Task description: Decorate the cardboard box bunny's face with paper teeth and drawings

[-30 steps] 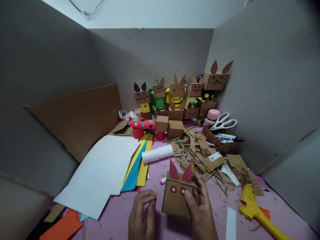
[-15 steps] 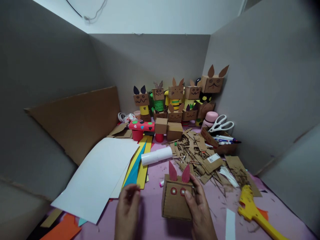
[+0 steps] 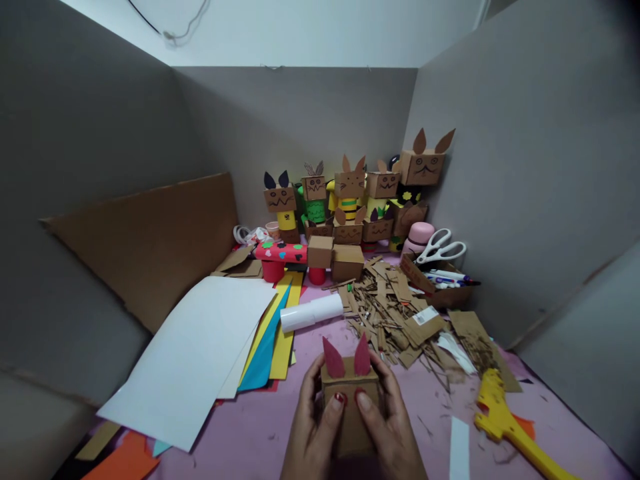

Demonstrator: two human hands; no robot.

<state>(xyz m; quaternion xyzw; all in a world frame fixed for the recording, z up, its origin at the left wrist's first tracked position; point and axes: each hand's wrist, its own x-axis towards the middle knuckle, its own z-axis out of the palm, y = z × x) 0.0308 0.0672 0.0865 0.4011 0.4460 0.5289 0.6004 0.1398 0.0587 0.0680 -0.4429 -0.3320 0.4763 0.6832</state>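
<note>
Clasping cardboard box (image 3: pixel 350 400), both thumbs pressing.

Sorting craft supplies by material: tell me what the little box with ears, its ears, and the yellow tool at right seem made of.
Eared box, held in left hand and right hand: brown cardboard, matte. Ears: pink-red paper, apparently; flat, thin. Yellow tool: probably plastic; smooth, uniformly coloured.
</note>
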